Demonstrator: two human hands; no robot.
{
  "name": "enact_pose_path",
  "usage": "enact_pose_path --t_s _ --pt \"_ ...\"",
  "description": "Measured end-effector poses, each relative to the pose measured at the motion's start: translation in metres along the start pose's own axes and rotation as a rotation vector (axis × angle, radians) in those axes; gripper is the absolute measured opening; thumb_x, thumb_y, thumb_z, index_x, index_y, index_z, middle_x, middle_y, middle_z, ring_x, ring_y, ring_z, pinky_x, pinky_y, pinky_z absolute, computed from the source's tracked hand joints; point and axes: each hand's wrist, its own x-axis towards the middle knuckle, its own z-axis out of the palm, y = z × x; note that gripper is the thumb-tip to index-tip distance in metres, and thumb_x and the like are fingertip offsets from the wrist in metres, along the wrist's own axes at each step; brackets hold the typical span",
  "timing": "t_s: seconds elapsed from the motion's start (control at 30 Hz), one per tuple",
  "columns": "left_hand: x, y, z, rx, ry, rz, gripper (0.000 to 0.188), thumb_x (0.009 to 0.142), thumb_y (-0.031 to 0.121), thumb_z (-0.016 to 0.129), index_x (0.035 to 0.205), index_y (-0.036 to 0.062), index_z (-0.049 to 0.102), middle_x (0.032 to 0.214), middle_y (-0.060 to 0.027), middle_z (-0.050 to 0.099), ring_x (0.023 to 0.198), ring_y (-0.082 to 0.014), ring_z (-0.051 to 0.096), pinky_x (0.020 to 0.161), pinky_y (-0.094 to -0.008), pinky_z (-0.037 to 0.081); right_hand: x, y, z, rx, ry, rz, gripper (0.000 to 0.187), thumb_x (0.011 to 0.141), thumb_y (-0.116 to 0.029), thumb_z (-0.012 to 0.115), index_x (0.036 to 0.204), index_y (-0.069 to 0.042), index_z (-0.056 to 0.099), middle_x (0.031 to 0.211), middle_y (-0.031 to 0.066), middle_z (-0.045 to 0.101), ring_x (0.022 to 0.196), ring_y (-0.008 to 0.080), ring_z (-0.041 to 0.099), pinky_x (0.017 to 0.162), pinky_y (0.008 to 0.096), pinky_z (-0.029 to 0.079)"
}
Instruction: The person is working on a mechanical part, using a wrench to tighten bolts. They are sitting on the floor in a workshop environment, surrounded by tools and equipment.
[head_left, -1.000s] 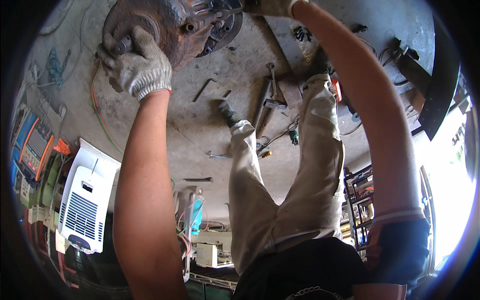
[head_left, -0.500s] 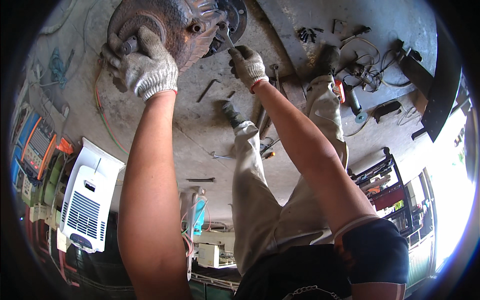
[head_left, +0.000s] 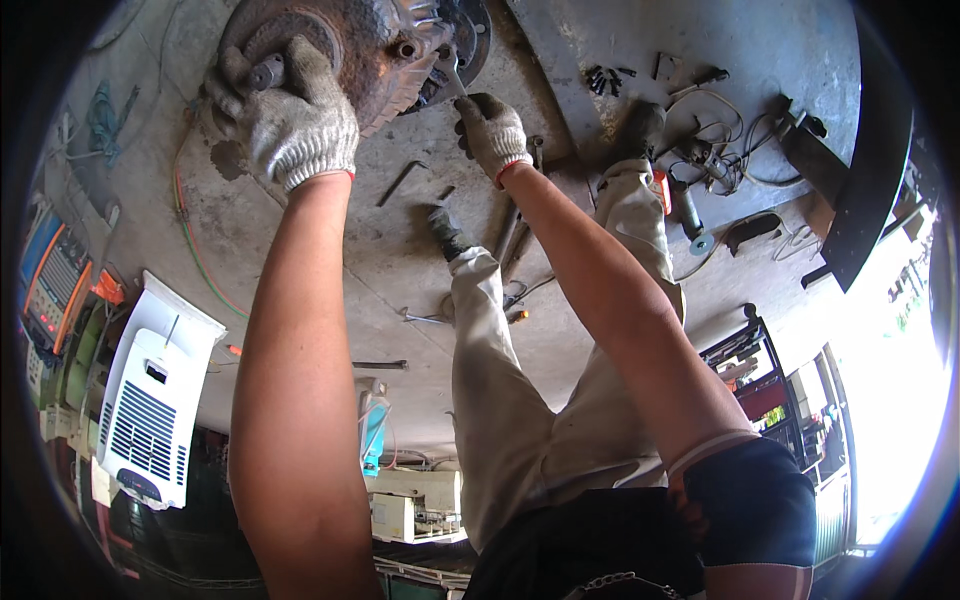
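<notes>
A rusty, round cast-metal housing (head_left: pixel 375 55) with a ribbed edge lies on the floor at the top of the view. My left hand (head_left: pixel 305 120), in a dirty white knitted glove, is closed around a short metal shaft end (head_left: pixel 268 72) that sticks out from the housing's round face. The gloved right hand (head_left: pixel 492 130) grips a wrench (head_left: pixel 455 76) by its lower part. The wrench's upper end meets the housing's right side, near a dark flange (head_left: pixel 478 35); exactly what it sits on is too small to tell.
An L-shaped hex key (head_left: pixel 402 182) and a combination wrench (head_left: pixel 425 318) lie on the concrete. Several dark bolts (head_left: pixel 605 78), corded tools (head_left: pixel 712 150) and an angle grinder (head_left: pixel 688 212) are at right. A white louvred casing (head_left: pixel 150 410) stands at left, near a thin hose (head_left: pixel 190 235).
The whole view has shifted slightly, with floor items moving a little left. Both hands keep their grips, and the wrench stays at about the same place on the housing.
</notes>
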Motion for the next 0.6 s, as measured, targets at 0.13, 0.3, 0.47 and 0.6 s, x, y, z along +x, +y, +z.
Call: enact_pose_path --t_s 0.13,0.3,0.47,0.6 --pt "0.001 0.0 -0.002 -0.041 -0.029 0.046 0.082 0.095 0.059 0.049 0.146 -0.0047 0.038 0.147 -0.0351 0.04 0.141 -0.0515 0.032 0.109 -0.0547 0.039 -0.005 -0.006 0.003 0.038 -0.014 -0.003 0.033 0.098 -0.031 0.061 0.111 -0.001 0.067 0.077 0.0069 0.066 0.058 0.0146 0.06 0.049 0.0298 0.047" --pt "0.004 -0.006 -0.001 0.11 -0.063 0.068 0.079 0.095 0.059 0.05 0.143 -0.0036 0.044 0.147 -0.0353 0.039 0.141 -0.0509 0.033 0.109 -0.0552 0.04 -0.008 -0.026 -0.001 0.042 -0.061 0.09 0.031 0.096 -0.026 0.059 0.108 0.002 0.065 0.076 0.0096 0.066 0.055 0.0168 0.06 0.047 0.0321 0.048" --pt "0.002 -0.006 -0.001 0.071 -0.038 0.024 0.077 0.095 0.059 0.05 0.14 -0.0037 0.047 0.147 -0.0371 0.038 0.141 -0.0501 0.033 0.109 -0.0549 0.039 -0.004 -0.038 0.001 -0.041 -0.098 0.035 0.031 0.095 -0.023 0.058 0.104 0.005 0.064 0.076 0.0119 0.066 0.057 0.0209 0.064 0.049 0.0347 0.051" --pt "0.003 -0.005 -0.001 0.111 -0.041 0.048 0.079 0.095 0.058 0.051 0.144 -0.0037 0.042 0.148 -0.0378 0.035 0.139 -0.0513 0.035 0.109 -0.0547 0.04 0.006 -0.028 0.003 0.02 -0.117 0.083 0.031 0.095 -0.024 0.058 0.104 0.006 0.064 0.077 0.0139 0.067 0.058 0.0237 0.066 0.05 0.0364 0.053"
